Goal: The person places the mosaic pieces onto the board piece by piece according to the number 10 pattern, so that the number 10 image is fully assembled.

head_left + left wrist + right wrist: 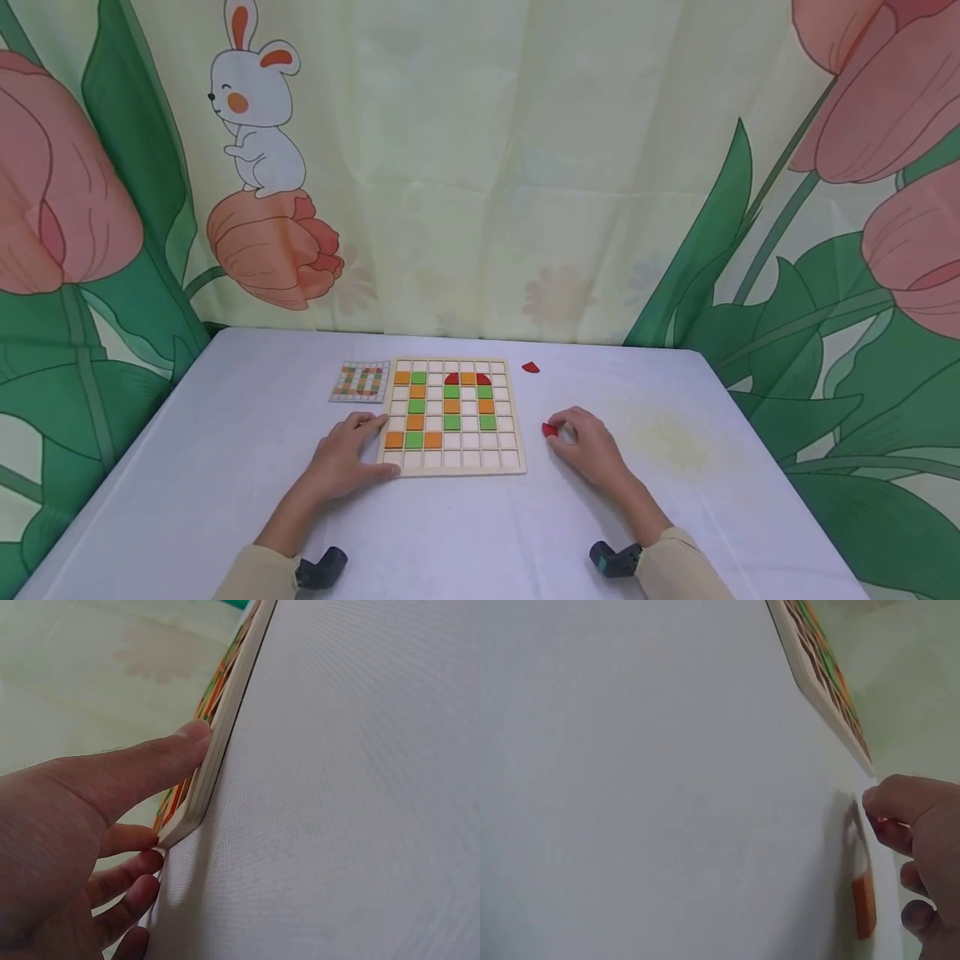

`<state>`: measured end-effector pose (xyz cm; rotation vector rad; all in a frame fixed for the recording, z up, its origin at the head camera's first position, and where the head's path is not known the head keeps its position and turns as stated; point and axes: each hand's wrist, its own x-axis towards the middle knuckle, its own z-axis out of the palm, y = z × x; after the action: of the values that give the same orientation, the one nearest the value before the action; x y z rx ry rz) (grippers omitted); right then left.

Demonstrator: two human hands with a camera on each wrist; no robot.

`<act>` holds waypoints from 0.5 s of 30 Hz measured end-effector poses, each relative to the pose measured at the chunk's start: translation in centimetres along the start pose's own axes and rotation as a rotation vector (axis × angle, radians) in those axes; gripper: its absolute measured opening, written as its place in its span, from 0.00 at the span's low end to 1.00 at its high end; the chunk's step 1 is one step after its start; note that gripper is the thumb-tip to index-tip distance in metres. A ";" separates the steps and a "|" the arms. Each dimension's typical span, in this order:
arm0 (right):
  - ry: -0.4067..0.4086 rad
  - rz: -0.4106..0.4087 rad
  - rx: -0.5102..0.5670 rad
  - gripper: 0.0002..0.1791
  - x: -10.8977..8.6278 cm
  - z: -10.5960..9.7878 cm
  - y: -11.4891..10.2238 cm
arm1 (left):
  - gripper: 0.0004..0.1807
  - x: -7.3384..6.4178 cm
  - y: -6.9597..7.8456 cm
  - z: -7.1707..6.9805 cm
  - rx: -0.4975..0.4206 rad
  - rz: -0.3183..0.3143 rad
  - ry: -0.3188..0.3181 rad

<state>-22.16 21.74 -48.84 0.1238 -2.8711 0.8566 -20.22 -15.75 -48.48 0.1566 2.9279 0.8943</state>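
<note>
My right hand (588, 446) pinches a small red tile (549, 430) between thumb and fingertips, close over the cloth to the right of the board; the fingers hide part of it. At the near left corner of the wooden grid board (457, 476) rests my left hand (347, 457), its thumb (161, 761) extended along the near edge and its fingers at the left edge. Orange, green and red tiles fill some squares, with two red quarter-round tiles in an upper row. In the right wrist view, an orange-red block (864, 906) lies on the cloth by the fingers.
A printed pattern card (359, 382) lies against the board's upper left side. Another red fan-shaped tile (531, 367) is on the white tablecloth (480, 542) beyond the upper right corner. A curtain (480, 183) with printed flowers and a rabbit hangs behind the table.
</note>
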 end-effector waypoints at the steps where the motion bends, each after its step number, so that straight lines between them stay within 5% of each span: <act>1: -0.002 -0.007 0.012 0.12 0.1 0.1 -0.3 | 0.50 0.0 0.0 0.0 0.000 -0.001 0.000; 15: -0.136 -0.165 0.072 0.05 0.2 2.8 -6.4 | 0.51 -0.1 -0.1 -0.1 -0.016 0.008 -0.010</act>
<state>-21.95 14.86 -47.67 0.4371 -2.9017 0.9536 -20.18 -15.91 -48.42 0.1713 2.9116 0.9151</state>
